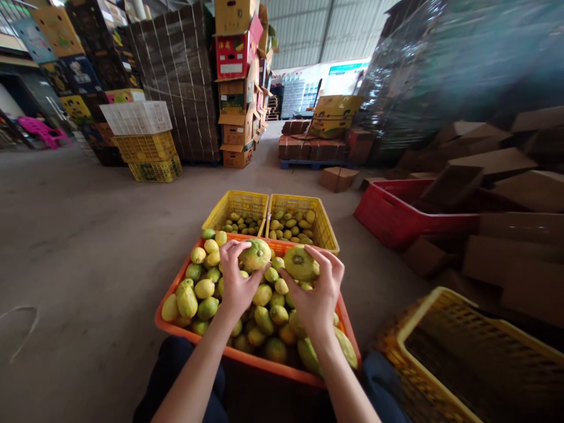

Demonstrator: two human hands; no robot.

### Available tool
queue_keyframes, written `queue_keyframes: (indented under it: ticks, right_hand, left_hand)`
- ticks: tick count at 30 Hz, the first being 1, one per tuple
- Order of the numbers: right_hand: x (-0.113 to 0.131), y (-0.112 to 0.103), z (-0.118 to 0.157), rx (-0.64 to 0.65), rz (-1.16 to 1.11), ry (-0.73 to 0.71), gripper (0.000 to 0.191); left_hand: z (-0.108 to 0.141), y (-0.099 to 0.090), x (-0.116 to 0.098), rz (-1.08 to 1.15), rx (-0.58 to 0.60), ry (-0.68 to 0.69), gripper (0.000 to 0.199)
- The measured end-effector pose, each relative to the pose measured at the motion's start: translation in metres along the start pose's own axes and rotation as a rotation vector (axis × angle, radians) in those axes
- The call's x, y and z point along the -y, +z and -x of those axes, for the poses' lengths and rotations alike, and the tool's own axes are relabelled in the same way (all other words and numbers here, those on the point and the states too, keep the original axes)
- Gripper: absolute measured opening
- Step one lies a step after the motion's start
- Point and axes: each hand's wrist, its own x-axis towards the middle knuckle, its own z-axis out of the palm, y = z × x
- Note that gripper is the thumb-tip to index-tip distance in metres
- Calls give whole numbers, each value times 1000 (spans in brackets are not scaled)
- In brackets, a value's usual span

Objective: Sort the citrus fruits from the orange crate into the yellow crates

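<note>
My left hand [238, 276] is closed round a green-yellow papaya [256, 254], its end with a small stem scar turned towards me. In my right hand [318, 288] is a second papaya [301, 262], greener, with a dark round scar on its near end. Both fruits are held up side by side, a little apart, above an orange crate [176, 328]. Loose papayas [205, 289] in green and yellow fill that crate, which stands between my knees. My forearms and hands hide part of the heap.
Two yellow crates [212, 216] with more fruit stand just beyond the orange one. On my right are another yellow crate [434, 352], a red crate [381, 214] and piled cardboard [513, 258]. Stacked boxes [233, 106] and wrapped pallets rise further back.
</note>
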Motion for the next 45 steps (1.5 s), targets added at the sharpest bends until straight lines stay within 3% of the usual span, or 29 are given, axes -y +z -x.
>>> queue_keyframes:
  ticks: [5,8,11,14,20,23,31,35,38,40,43,45]
  right_hand:
    - [13,1,-2,-55,-424,383,69]
    - [17,-1,-7,-53,-652,642,53]
    - [18,-7,-15,39,-876,826,37]
    - [20,-12,-21,96,-1002,961,28]
    - [26,-10,-25,35,-1075,1151,14]
    - [21,-7,-25,19,-1048,1200,13]
    - [0,-2,-21,49,-1018,1235,15]
    - [6,0,-21,37,-940,1268,25]
    - [15,-1,-21,116,-960,1237,23]
    - [19,-3,-21,176,-976,1206,14]
    - [21,-4,-20,246,-986,1182,16]
    - [20,-2,-19,206,-1004,1197,19]
  left_hand:
    - [-3,9,-7,336,6,-252,63]
    - [-6,12,-9,507,25,-421,77]
    - [-9,10,-7,595,89,-505,81]
    - [-9,6,-6,664,75,-573,73]
    - [-12,4,-8,785,102,-737,65]
    - [-13,6,-9,815,120,-786,61]
    - [-15,10,-13,745,-43,-884,39]
    - [-16,10,-17,735,-16,-900,45]
    - [-16,10,-19,771,-49,-948,55]
    - [-17,11,-19,786,-78,-974,53]
    - [-18,10,-17,790,-97,-994,45]
    - [-19,9,-16,796,-103,-1019,43]
